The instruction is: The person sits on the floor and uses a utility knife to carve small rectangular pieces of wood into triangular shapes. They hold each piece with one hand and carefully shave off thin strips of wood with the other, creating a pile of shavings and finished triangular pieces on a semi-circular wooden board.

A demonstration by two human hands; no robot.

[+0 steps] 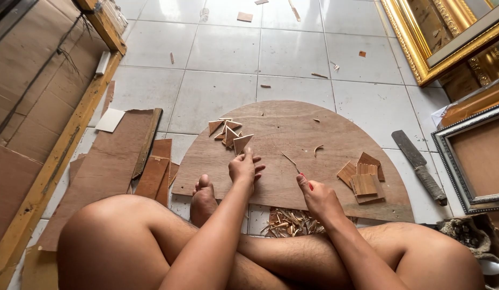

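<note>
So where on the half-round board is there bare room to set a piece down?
The half-round board is bare across its middle and far arc, between the triangle pieces and the square pieces. It is crowded near the left hand, the right hand with its thin blade, and the shavings.

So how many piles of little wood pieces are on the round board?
2. The triangle pile lies by the left hand. The square pile lies right of the right hand. Pieces overlap, so some may be hidden.
</note>
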